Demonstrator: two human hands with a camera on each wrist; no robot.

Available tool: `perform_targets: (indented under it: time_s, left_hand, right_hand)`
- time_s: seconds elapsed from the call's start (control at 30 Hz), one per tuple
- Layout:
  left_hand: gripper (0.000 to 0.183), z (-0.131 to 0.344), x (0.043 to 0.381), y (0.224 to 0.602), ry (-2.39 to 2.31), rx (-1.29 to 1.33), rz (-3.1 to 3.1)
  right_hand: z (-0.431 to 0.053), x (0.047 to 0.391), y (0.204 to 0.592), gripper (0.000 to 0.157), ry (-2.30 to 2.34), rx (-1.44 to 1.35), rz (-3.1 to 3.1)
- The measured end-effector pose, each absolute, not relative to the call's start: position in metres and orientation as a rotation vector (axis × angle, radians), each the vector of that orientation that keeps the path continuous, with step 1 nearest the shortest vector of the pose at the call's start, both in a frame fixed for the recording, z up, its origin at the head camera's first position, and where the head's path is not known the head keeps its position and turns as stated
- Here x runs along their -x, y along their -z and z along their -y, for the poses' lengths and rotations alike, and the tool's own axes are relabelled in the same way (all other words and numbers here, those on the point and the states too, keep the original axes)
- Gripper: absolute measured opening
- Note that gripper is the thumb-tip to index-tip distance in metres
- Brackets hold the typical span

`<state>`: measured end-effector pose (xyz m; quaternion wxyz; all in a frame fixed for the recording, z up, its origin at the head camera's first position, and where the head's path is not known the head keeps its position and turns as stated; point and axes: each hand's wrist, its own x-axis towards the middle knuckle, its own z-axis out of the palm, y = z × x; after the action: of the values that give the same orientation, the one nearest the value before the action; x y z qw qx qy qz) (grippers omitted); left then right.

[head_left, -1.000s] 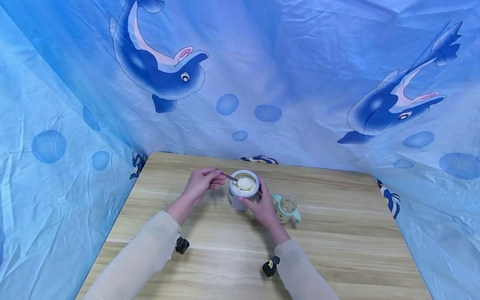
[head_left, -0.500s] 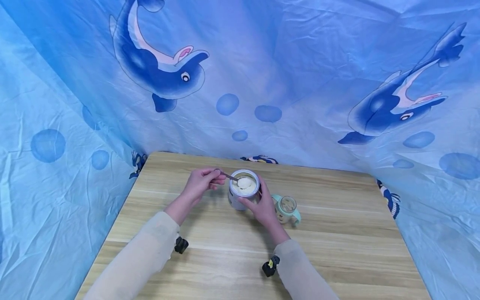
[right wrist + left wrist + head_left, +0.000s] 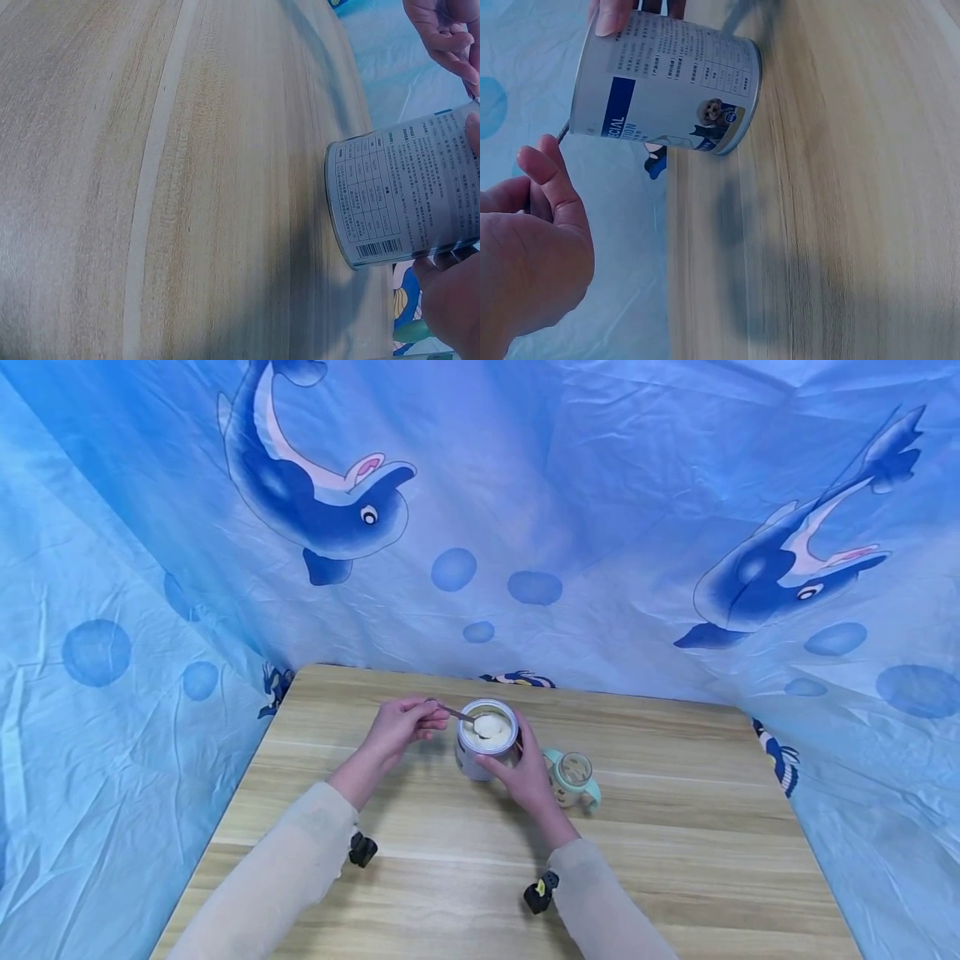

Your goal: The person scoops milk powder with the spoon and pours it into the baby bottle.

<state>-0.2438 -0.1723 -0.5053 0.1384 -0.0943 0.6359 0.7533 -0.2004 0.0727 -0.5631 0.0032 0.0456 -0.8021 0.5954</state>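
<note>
My left hand (image 3: 401, 727) pinches the handle of a thin dark spoon (image 3: 457, 714) from the left. The spoon's bowl lies inside the mouth of an open powder tin (image 3: 471, 765), bearing a heap of pale cream powder (image 3: 491, 725). On the tin's white label (image 3: 667, 82) are blue print and a dog and cat picture, seen in the left wrist view. My right hand (image 3: 528, 770) grips the tin from its right side, thumb at the front. The right wrist view shows the tin's printed side and barcode (image 3: 379, 248).
Just right of my right hand stands a jar-like cup (image 3: 576, 770) with a mint-green collar and handles, partly behind that hand. The wooden table (image 3: 675, 793) meets a blue dolphin-print cloth (image 3: 600, 610) at its back and sides.
Almost nothing differs. The spoon with its powder stays over the tin's mouth, shifting only slightly, and the right hand keeps its grip on the tin.
</note>
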Motion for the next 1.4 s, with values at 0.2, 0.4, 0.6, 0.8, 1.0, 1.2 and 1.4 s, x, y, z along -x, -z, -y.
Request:
perform_targets:
  time_s: [0.2,0.4,0.6,0.8,1.0,1.2,1.4]
  left_hand:
    - [0.034,0.173,0.247,0.505,-2.218,0.336,-1.723]
    - [0.041,0.173,0.248,0.503,-2.212,0.387,-1.664]
    - [0.039,0.173,0.246,0.498,-2.22,0.417,-1.628]
    - [0.035,0.173,0.245,0.492,-2.219,0.43,-1.621]
    - [0.038,0.172,0.242,0.485,-2.216,0.447,-1.616]
    - [0.037,0.173,0.242,0.478,-2.206,0.469,-1.608]
    - [0.034,0.176,0.243,0.47,-2.197,0.441,-1.624]
  right_hand:
    - [-0.073,0.201,0.564,0.107,-1.862,-0.157,2.51]
    - [-0.074,0.201,0.565,0.106,-1.845,-0.156,2.517]
    - [-0.074,0.2,0.564,0.108,-1.843,-0.145,2.523]
    - [-0.074,0.199,0.563,0.111,-1.806,-0.154,2.528]
    - [-0.073,0.198,0.558,0.113,-1.794,-0.169,2.519]
    - [-0.075,0.199,0.55,0.118,-1.75,-0.197,2.545]
    - [-0.079,0.196,0.533,0.12,-1.735,-0.231,2.56]
